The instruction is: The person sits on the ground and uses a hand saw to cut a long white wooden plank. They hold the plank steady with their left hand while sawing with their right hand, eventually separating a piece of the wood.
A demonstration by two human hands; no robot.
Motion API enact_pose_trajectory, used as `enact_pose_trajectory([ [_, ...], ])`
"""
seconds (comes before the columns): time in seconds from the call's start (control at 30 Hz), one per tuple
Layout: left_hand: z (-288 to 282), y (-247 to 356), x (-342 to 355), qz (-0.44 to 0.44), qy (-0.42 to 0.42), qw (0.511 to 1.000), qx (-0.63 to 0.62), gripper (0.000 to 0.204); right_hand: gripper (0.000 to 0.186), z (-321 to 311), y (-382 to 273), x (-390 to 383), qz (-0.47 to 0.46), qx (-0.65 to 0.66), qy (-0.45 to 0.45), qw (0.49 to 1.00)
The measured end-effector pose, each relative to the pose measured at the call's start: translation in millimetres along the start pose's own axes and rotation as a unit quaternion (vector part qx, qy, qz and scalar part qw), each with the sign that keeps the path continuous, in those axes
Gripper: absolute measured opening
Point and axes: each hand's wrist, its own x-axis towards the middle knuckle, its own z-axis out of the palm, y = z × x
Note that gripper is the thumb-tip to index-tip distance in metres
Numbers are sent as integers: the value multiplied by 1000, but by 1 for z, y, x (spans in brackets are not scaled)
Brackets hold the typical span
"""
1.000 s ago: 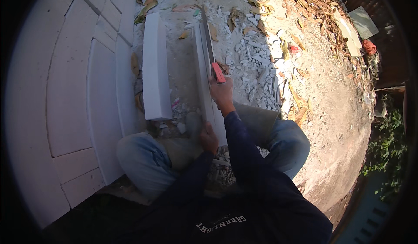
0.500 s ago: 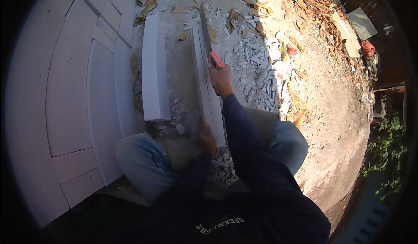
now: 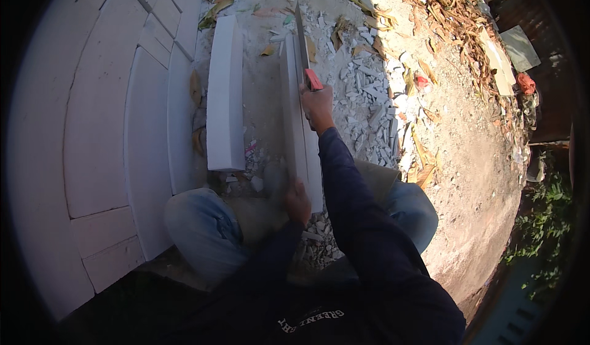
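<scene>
Two hands were at one long white masonry block (image 3: 296, 130) lying lengthwise between the knees. The right hand (image 3: 318, 107) had its fingers curled around the red-handled handsaw (image 3: 303, 47), whose blade ran along the block and past its far end. Against the block's left side, by its near end, lay the left hand (image 3: 298, 202).

A second white block (image 3: 224, 93) lay parallel to the left, apart from the first; beyond it a white block stack (image 3: 98, 136) closed off that side. Pale rubble (image 3: 365, 93) littered the ground (image 3: 467, 154) to the right, with dry leaves (image 3: 442, 13) toward its far edge.

The left fingertips were out of sight, so I could not tell how far they were bent. Whether the saw's teeth touched the block was unclear too. The right arm reached forward, nearly straight; the left stayed low and close to the body.
</scene>
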Motion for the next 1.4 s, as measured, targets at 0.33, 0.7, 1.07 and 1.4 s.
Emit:
enact_pose_trajectory([
  [0.33, -12, -29, 7, -45, 3, 998, -49, 48, 20, -79, 37, -190, -76, 75, -59, 993],
  [0.7, -4, -13, 3, -65, -61, 996, -6, 52, 31, -14, 34, -20, 21, 39, -32, 999],
  [1.07, -1, -29, 1, -25, -8, 1000, -1, 49, 26, -31, 8, -71, 11, 6, -69, 998],
  [1.4, -14, -21, 8, -33, -10, 999, -8, 48, 21, -67, 43, -160, 0, 41, -97, 994],
])
